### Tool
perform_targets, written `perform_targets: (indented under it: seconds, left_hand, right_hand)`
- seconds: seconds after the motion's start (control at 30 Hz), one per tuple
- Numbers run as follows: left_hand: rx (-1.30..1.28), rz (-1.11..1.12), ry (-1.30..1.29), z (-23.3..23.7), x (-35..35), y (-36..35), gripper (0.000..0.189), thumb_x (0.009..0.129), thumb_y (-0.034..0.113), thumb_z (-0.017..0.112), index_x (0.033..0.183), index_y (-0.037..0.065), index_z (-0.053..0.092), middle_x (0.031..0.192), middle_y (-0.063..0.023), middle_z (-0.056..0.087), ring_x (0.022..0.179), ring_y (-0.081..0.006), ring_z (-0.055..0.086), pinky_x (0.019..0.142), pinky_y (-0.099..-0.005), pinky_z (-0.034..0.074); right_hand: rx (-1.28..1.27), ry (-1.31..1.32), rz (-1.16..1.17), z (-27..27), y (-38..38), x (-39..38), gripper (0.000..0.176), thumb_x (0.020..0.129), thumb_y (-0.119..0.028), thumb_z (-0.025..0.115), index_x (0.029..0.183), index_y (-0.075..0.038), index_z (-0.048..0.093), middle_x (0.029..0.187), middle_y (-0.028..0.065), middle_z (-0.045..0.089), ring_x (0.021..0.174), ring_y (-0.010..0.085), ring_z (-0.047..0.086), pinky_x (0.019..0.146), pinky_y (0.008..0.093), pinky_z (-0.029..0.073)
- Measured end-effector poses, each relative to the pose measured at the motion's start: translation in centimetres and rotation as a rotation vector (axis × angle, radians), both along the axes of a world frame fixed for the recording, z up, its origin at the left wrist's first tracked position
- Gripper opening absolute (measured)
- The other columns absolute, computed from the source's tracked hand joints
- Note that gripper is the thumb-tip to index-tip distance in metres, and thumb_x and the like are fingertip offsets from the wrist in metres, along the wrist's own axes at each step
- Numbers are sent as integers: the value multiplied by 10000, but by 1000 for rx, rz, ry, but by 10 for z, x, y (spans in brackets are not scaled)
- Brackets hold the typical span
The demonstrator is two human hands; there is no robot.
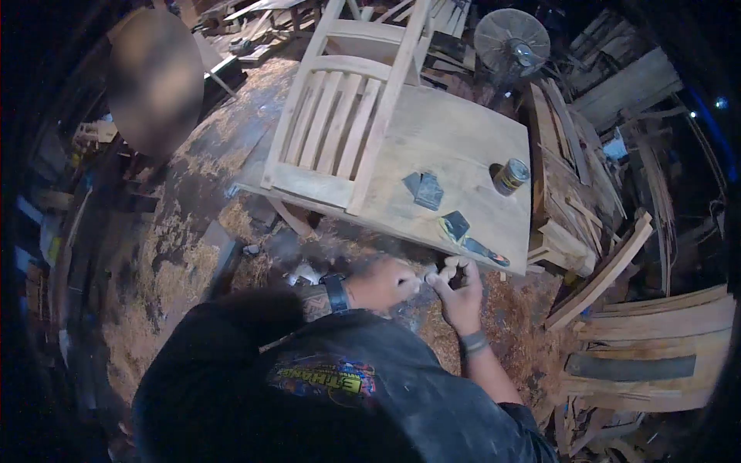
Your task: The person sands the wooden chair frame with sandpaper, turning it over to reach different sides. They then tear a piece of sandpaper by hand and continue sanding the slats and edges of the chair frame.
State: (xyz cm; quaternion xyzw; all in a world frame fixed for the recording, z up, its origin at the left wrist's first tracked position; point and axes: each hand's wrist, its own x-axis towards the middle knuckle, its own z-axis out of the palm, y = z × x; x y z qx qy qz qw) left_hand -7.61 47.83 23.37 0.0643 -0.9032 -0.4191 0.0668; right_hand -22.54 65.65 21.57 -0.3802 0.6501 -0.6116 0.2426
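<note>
My left hand [382, 284], with a dark watch on its wrist, is closed in front of my chest. Close beside it, my right hand [461, 293] has its thumb and a finger pinched together, a band round the wrist. Something small and pale seems to be between the fingertips, too small to name. Beyond them stands a wooden tabletop [478, 131], bearing dark folded sheets [426, 190], a yellow and black item [455, 225], a dark-handled tool [486, 251] and a can [512, 176]. A slatted wooden frame [332, 116] lies on the table's left part.
Sawdust [185, 262] covers much of the floor. A fan [512, 42] stands behind the table. Planks [602, 270] lean at the right, near stacked curved boards [656, 332]. More timber lies at the back. A blurred oval patch hides part of the upper left.
</note>
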Motion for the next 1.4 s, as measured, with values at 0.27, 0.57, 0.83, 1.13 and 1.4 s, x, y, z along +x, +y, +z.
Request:
perform_targets:
  seconds: [0.27, 0.57, 0.83, 1.13, 1.4]
  left_hand:
    - [530, 419, 27, -62, 30, -97, 330, 1070, 271, 668, 993, -33, 771, 793, -83, 704, 742, -126, 636, 686, -364, 513]
    - [268, 54, -7, -131, 50, -312, 345, 1116, 277, 600, 1067, -31, 748, 891, -173, 732, 824, -257, 692, 764, -416, 537]
    - [-296, 127, 135, -98, -19, -512, 444, 1042, 498, 676, 1216, 97, 751, 1314, -189, 721, 1212, -382, 698, 1081, -515, 527]
    - [-791, 36, 535, -99, -170, -665, 731, 1010, 611, 690, 1620, 256, 498, 1742, -226, 282, 1623, -494, 195, 1245, -792, 181]
    - [-718, 53, 483, -94, -164, -657, 597, 986, 580, 739, 1447, 206, 674, 1733, -197, 311, 1623, -464, 208, 1257, -793, 187]
  right_hand:
    - [193, 584, 279, 5, -127, 44, 859, 905, -230, 841, 1610, 43, 436, 1320, 297, 602, 1241, 475, 599, 1045, 512, 527]
    - [343, 520, 195, -65, -329, 76, 594, 881, -83, 764, 1441, 17, 592, 1236, 262, 641, 1114, 476, 647, 953, 525, 549]
    - [671, 530, 118, -99, -407, 36, 351, 954, -29, 609, 1291, -24, 707, 1087, 241, 716, 1022, 473, 696, 896, 532, 578]
    - [695, 175, 130, -113, -439, 39, 508, 987, -152, 722, 1461, -6, 612, 1182, 214, 784, 1104, 384, 759, 977, 449, 589]
    - [934, 102, 338, -112, -464, 9, 582, 940, -226, 804, 1465, -63, 613, 1230, 166, 794, 1163, 330, 762, 1012, 412, 578]
